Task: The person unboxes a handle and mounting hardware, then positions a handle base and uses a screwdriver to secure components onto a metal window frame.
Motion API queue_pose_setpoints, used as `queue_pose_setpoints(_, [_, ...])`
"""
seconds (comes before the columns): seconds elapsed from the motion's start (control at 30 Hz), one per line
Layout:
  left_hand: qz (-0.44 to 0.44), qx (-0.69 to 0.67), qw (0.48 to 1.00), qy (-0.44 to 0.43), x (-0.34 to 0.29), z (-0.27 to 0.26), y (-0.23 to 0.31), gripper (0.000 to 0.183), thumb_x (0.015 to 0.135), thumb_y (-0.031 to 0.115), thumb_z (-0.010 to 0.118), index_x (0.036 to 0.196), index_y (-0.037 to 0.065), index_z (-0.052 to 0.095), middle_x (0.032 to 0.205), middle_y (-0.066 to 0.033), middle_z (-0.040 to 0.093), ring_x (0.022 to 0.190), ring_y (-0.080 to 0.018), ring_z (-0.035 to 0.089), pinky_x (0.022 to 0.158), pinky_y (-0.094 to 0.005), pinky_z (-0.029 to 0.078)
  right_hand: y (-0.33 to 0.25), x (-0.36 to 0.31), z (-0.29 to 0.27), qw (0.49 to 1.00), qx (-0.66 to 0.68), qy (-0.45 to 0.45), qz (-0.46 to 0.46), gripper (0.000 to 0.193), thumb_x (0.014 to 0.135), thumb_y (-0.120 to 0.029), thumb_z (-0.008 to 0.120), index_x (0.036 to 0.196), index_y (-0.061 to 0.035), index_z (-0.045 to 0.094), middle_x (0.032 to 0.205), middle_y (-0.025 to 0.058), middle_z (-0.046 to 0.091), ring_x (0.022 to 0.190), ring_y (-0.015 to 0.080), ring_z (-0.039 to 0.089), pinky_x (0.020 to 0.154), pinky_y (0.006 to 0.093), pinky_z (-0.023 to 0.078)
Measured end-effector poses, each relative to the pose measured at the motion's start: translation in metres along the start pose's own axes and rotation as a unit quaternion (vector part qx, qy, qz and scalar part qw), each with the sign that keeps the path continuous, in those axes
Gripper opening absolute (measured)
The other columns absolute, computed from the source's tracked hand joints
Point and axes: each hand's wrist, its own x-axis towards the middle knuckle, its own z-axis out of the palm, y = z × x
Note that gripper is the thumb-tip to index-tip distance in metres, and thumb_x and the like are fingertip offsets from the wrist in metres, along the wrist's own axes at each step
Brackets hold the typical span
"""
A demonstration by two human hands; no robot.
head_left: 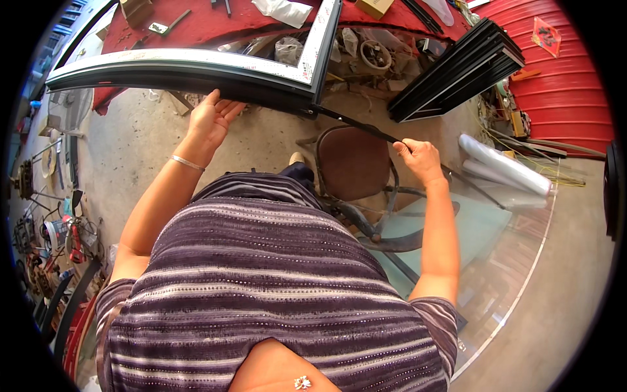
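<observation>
A window frame (196, 77), black on its side with a white-filmed upper face, lies on the red-covered table and overhangs its near edge. My left hand (212, 121) is palm up at the frame's near side. Its thumb touches the lower edge, and the fingers are stretched out and apart under it. A thin black strip (356, 123), like a rubber seal, runs from the frame's near right corner to my right hand (421, 159). That hand is closed around the strip, away from the frame. How the strip joins the corner is too small to tell.
A brown-seated chair (353, 163) stands close in front of me, partly over glass sheets (450, 228) on the floor. Black profiles (460, 72) are stacked at the right, near clear plastic-wrapped rolls (503, 163). Tools and a bucket (55, 232) crowd the left. The red table (189, 26) holds small items.
</observation>
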Motion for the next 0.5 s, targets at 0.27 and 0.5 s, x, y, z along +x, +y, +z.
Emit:
queue_pose_setpoints(0.27, [0.002, 0.028, 1.0, -0.005, -0.001, 0.006, 0.0, 0.033, 0.103, 0.018, 0.041, 0.121, -0.008, 0.049, 0.122, -0.025, 0.057, 0.117, -0.0376, 0.055, 0.103, -0.0466, 0.047, 0.006, 0.016, 0.004, 0.998, 0.045, -0.038, -0.007, 0.06, 0.086, -0.065, 0.051, 0.07, -0.0083, 0.06, 0.063, 0.0136, 0.059, 0.066, 0.0379, 0.058, 0.058, 0.043, 0.046])
queue_pose_setpoints(0.5, [0.002, 0.053, 0.999, 0.007, -0.001, 0.005, -0.002, 0.032, 0.103, 0.017, 0.039, 0.121, -0.008, 0.049, 0.122, -0.0255, 0.056, 0.117, -0.0369, 0.056, 0.102, -0.0456, 0.049, 0.008, 0.02, 0.002, 0.998, 0.042, -0.048, -0.009, 0.053, 0.087, -0.06, 0.055, 0.073, -0.0096, 0.063, 0.066, 0.0122, 0.062, 0.069, 0.0366, 0.061, 0.061, 0.0424, 0.047])
